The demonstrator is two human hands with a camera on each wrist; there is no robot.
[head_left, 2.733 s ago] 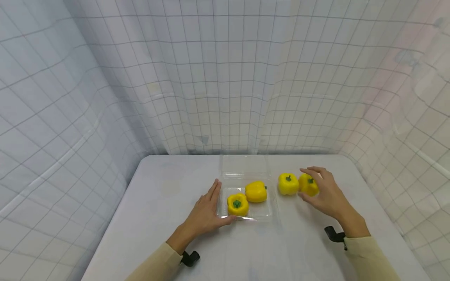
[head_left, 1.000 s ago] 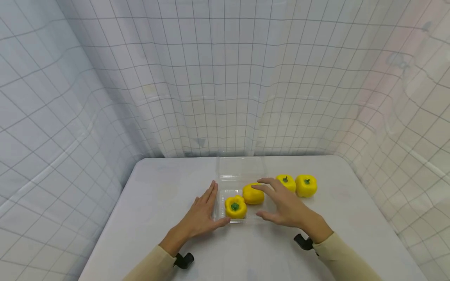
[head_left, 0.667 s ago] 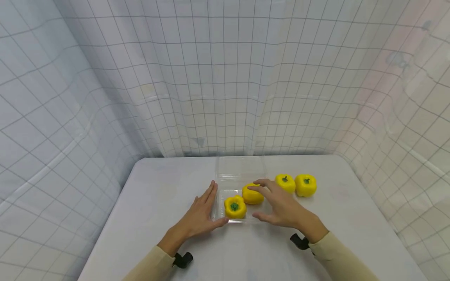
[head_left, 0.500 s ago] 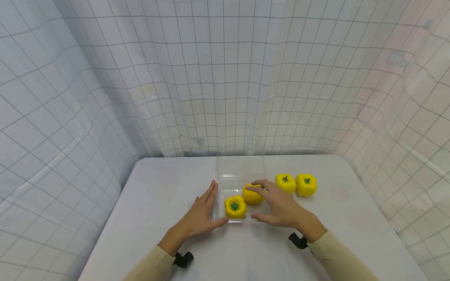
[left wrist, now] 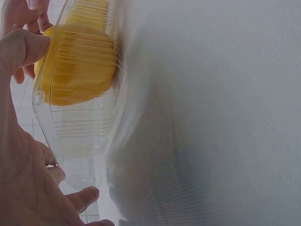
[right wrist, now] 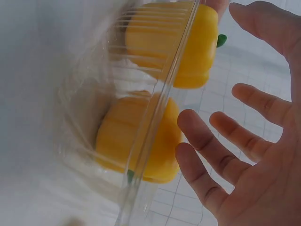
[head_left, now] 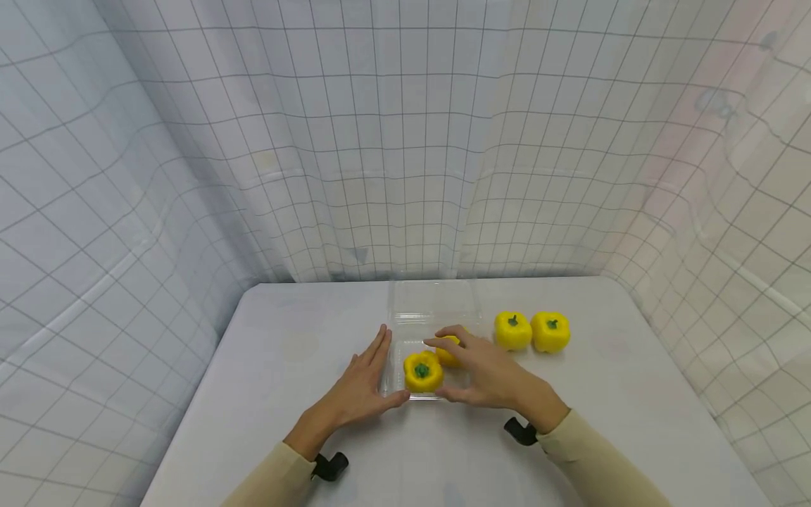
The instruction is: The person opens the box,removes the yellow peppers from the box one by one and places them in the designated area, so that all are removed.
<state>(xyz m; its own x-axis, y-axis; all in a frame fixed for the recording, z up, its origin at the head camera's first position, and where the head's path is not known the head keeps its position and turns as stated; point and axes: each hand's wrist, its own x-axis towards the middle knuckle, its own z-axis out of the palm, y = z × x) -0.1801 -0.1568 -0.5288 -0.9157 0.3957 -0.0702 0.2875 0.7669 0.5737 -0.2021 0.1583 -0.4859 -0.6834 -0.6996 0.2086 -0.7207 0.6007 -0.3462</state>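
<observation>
If sweeping the empty, spread right hand (head_left: 486, 373) too low toward the ungripping left hand (head_left: 360, 389), liable to tip the near-left pepper (head_left: 422, 372) inside the clear container (head_left: 412, 344).

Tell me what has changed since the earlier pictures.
The right grip has moved left, from the rightmost yellow pepper to over the clear container, seemingly holding nothing. The left grip stays at the container's left side. The front pepper and rear pepper remain inside; the rightmost and its neighbouring pepper remain on the table.
</observation>
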